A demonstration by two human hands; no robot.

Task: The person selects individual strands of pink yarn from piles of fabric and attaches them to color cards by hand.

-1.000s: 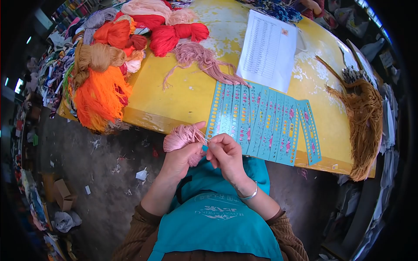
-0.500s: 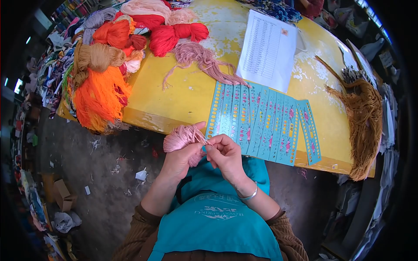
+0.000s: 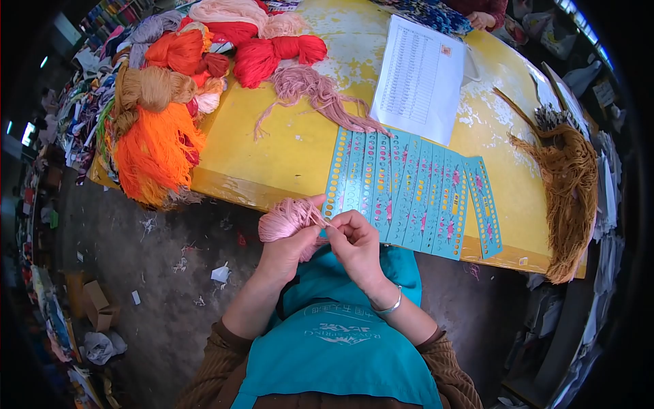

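Observation:
A bundle of pink thread point(image 3: 285, 219) is gripped in my left hand point(image 3: 294, 247), just off the front edge of the table. My right hand point(image 3: 355, 249) pinches a few pink strands drawn from the bundle's right end, its thumb and forefinger close to my left thumb. Just beyond my hands, a row of overlapping teal punched cards point(image 3: 403, 194) lies at the table's front edge, with pink and yellow marks along the holes. One teal card point(image 3: 482, 204) lies apart at the right end. Loose dusty-pink thread point(image 3: 317, 95) trails toward the cards.
The yellow table point(image 3: 252, 160) holds a printed sheet point(image 3: 419, 82) behind the cards. Orange thread point(image 3: 155, 150), red thread point(image 3: 276, 58) and other bundles pile at left. Brown thread point(image 3: 571, 191) hangs over the right edge. Another person's hand point(image 3: 481, 20) rests at the far side.
My hands and the pink thread bundle have shifted very slightly, with the grip unchanged. The other person's hand has come into view at the far side.

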